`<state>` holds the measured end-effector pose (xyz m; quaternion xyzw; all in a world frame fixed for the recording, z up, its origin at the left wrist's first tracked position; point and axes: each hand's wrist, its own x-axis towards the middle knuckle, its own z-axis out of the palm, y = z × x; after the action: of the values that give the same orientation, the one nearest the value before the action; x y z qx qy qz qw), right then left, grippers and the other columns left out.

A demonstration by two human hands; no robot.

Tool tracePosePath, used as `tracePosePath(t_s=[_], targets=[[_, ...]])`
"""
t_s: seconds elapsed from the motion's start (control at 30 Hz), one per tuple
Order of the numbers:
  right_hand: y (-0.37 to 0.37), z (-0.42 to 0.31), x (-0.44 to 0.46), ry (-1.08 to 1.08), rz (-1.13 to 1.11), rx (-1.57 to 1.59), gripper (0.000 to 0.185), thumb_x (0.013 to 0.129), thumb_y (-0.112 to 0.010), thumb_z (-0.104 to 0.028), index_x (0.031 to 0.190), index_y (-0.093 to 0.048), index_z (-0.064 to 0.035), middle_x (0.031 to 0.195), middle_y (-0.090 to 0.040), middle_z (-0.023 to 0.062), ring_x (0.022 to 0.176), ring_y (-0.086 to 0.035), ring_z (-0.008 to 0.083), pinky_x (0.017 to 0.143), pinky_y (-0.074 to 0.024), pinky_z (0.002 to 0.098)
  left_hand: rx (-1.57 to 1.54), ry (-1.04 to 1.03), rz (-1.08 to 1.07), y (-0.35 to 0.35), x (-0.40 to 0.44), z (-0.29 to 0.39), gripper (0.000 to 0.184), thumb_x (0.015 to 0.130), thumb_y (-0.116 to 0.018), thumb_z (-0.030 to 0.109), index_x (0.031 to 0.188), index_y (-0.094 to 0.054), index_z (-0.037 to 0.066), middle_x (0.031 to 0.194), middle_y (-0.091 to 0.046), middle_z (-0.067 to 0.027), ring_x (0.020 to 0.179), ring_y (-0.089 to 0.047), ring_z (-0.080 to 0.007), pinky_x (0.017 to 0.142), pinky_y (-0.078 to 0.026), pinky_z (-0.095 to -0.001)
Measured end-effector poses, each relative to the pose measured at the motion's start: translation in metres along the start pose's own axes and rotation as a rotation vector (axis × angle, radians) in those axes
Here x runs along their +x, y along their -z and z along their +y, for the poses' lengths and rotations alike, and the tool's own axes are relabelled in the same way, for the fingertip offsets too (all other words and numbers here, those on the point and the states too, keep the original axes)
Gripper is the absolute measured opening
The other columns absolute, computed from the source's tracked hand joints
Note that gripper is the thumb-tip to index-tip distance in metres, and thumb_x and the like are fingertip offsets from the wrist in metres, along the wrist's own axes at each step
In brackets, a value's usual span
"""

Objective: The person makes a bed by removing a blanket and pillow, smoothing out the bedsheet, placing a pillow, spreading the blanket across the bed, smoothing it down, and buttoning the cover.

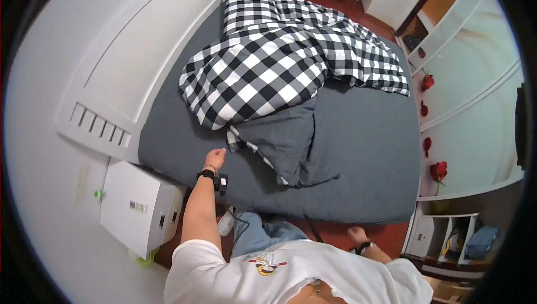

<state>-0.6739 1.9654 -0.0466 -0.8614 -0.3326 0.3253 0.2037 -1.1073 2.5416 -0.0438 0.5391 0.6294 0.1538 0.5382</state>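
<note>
My left hand is over the near left part of the bed, fingers curled into a loose fist with nothing visible in them. It is close to the turned-over grey corner of the checked duvet but apart from it. A dark band with a small box-like device is on that wrist. My right hand hangs low beside the near edge of the bed, fingers curled in and holding nothing I can see. The duvet lies bunched across the bed, its grey underside folded up toward me.
A grey fitted sheet covers the mattress. The white headboard is at left, above a white bedside cabinet. A checked pillow lies at the far end. Along the right stands a wardrobe with rose-patterned doors and open shelves.
</note>
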Motion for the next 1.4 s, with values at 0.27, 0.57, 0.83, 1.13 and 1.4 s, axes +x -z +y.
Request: tracePosePath(t_s=[0.27,0.57,0.83,1.13,1.4], targets=[[-0.007,-0.052,-0.205,-0.801,-0.390,-0.353,0.035,0.083,-0.055,-0.033,0.093,-0.066,-0.0010,0.092,-0.066,0.0189,0.087,-0.063,0.0281,0.075,-0.0490,0.0374,-0.450,0.227,0.142,0.002,0.159,0.013,0.094,0.073,-0.047,0.074,0.114,-0.051,-0.011,0.112,-0.057,-0.0243,0.104,-0.054,-0.0314,0.089,-0.039,-0.0429],[-0.024,-0.193,-0.182,-0.763,-0.133,0.215,0.032,0.085,-0.056,-0.030,0.099,-0.066,-0.0035,0.090,-0.067,0.0110,0.082,-0.064,0.0224,0.075,-0.0501,0.0354,-0.591,0.336,0.384,0.015,0.191,0.042,0.091,0.075,-0.056,0.066,0.121,-0.049,-0.011,0.130,-0.047,-0.0197,0.111,-0.050,-0.0297,0.093,-0.039,-0.0378],[-0.060,-0.110,-0.138,-0.546,-0.145,0.172,0.033,0.084,-0.056,-0.032,0.101,-0.065,-0.0047,0.097,-0.066,0.0130,0.091,-0.062,0.0239,0.080,-0.0475,0.0357,-0.412,0.089,0.529,0.099,0.148,0.141,0.062,0.077,-0.067,0.046,0.097,-0.062,-0.013,0.096,-0.064,-0.0165,0.083,-0.061,-0.0251,0.074,-0.047,-0.0382],[-0.023,0.013,-0.187,-0.339,-0.084,0.226,0.033,0.084,-0.057,-0.034,0.101,-0.066,-0.0072,0.095,-0.067,0.0115,0.088,-0.062,0.0231,0.078,-0.0478,0.0369,-0.126,-0.859,0.183,-0.006,-0.107,0.426,0.040,0.085,-0.063,0.036,0.094,-0.065,-0.003,0.087,-0.064,-0.0057,0.076,-0.056,-0.0137,0.068,-0.045,-0.0299],[0.041,0.231,-0.252,-0.617,0.448,0.746,0.017,0.085,-0.056,-0.017,0.083,-0.064,-0.0024,0.068,-0.058,0.0018,0.061,-0.054,0.0114,0.056,-0.0453,0.0263,0.798,-1.874,0.487,-0.142,-0.395,0.577,0.064,0.077,-0.053,-0.007,0.137,-0.034,0.003,0.128,-0.050,-0.0187,0.118,-0.050,-0.0303,0.099,-0.040,-0.0371]])
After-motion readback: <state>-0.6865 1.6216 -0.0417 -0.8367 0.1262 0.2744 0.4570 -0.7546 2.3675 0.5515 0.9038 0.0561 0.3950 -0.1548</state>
